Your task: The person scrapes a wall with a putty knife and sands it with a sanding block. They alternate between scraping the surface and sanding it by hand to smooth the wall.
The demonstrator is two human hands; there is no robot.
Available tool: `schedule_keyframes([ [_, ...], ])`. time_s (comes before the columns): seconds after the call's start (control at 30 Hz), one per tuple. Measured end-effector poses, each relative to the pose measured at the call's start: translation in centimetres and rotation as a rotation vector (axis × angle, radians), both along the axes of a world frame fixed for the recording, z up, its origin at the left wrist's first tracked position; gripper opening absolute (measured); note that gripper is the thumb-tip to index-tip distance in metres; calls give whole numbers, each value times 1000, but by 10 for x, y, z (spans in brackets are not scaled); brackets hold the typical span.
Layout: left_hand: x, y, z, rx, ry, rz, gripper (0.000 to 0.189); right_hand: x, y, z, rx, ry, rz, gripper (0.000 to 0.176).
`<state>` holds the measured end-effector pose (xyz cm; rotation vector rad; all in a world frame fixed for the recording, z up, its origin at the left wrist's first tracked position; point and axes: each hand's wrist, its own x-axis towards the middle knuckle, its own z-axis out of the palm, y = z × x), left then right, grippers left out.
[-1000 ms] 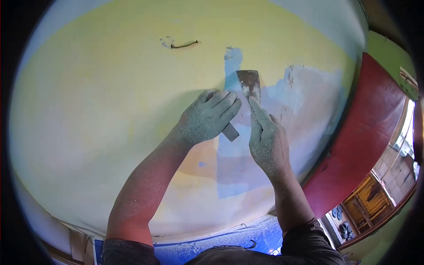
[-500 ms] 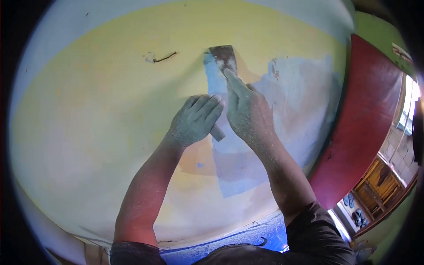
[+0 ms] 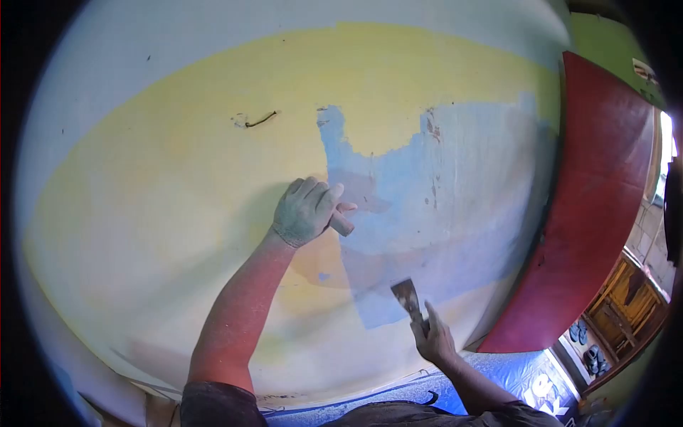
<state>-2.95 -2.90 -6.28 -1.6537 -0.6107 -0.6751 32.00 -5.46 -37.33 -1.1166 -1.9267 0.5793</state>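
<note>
My right hand (image 3: pixel 434 340) grips a scraper (image 3: pixel 408 296) low on the right, its flat worn blade pointing up and to the left. Dust coats my left hand (image 3: pixel 307 213), which is closed near the middle of the wall (image 3: pixel 178 213). From its lower right side sticks out the blunt, dull handle end of a tool (image 3: pixel 342 223); the rest of that tool is hidden by the fingers. Beside this hand, a ragged-edged bare blue patch (image 3: pixel 398 171) shows in the yellow and whitish paint.
A bent wire (image 3: pixel 262 119) pokes from the wall at upper left. A red panel (image 3: pixel 569 206) stands along the right side. Blue sheeting (image 3: pixel 462 388) lies at the wall's foot. Sandals (image 3: pixel 595 360) sit by a wooden door (image 3: pixel 619 302) at far right.
My right hand has drawn the scraper down and right, away from the patch's top edge. More blue shows where yellow paint was. My left hand stays near the same spot.
</note>
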Motion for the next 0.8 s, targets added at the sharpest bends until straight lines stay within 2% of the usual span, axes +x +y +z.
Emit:
schedule_keyframes([
  [0.17,2,-6,4,-155,-12,1,84,51,-27,-37,-223,-9,-6,63],
  [0.27,27,-18,7,-251,-29,61,85,76,-34,-44,-316,-14,-11,62],
  [0.37,25,-2,15,-217,-68,61,75,91,-31,-58,-345,-30,15,62],
  [0.47,36,5,45,-167,-129,89,60,99,-38,-49,-428,-53,65,63],
  [0.53,45,10,70,54,-121,58,48,101,-34,-53,-420,-68,111,63],
  [0.6,64,-4,96,248,-130,169,41,103,-32,-42,-422,-99,158,64],
  [0.7,63,-5,113,251,-263,492,49,107,-26,-30,-432,-105,214,64],
  [0.8,52,17,114,414,-293,540,45,113,-22,-25,-431,-88,219,61],
])
